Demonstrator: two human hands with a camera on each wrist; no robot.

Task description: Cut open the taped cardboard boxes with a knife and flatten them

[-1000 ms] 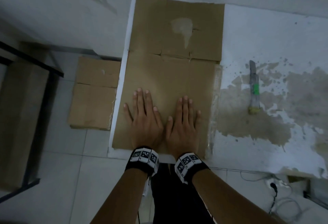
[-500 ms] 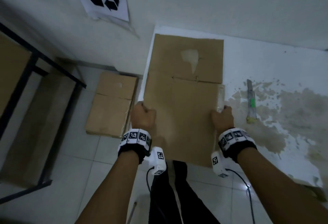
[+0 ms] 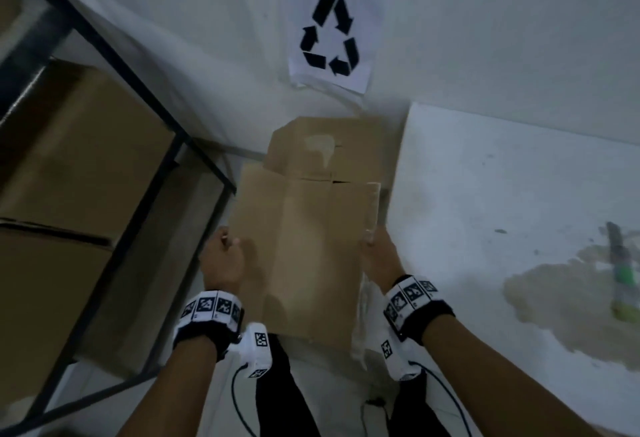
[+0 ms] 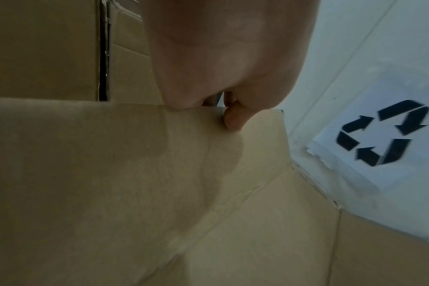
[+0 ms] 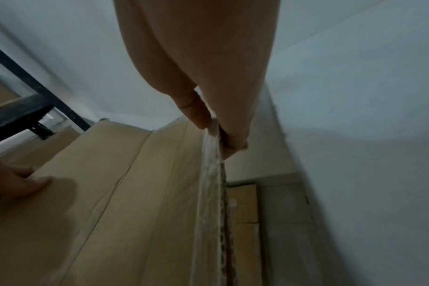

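I hold a flattened brown cardboard box (image 3: 304, 246) in the air, left of the white table (image 3: 485, 177) and over the floor. My left hand (image 3: 221, 256) grips its left edge, thumb on top. My right hand (image 3: 377, 253) pinches its right, taped edge (image 5: 212, 164) between thumb and fingers. In the left wrist view my fingertips (image 4: 233, 120) curl over the cardboard edge (image 4: 135, 108). The knife (image 3: 623, 270), with a green band on its handle, lies on the table at the far right, away from both hands.
A black metal rack (image 3: 114, 90) with brown boxes (image 3: 69, 166) stands on the left. A recycling sign (image 3: 329, 38) hangs on the wall ahead. Another flattened cardboard (image 5: 244, 209) lies on the floor beneath the held one. The table top has a large worn patch (image 3: 561, 301).
My hands went from pressing flat on the cardboard to gripping its side edges. The cardboard has since been lifted off the table and carried left, over the floor.
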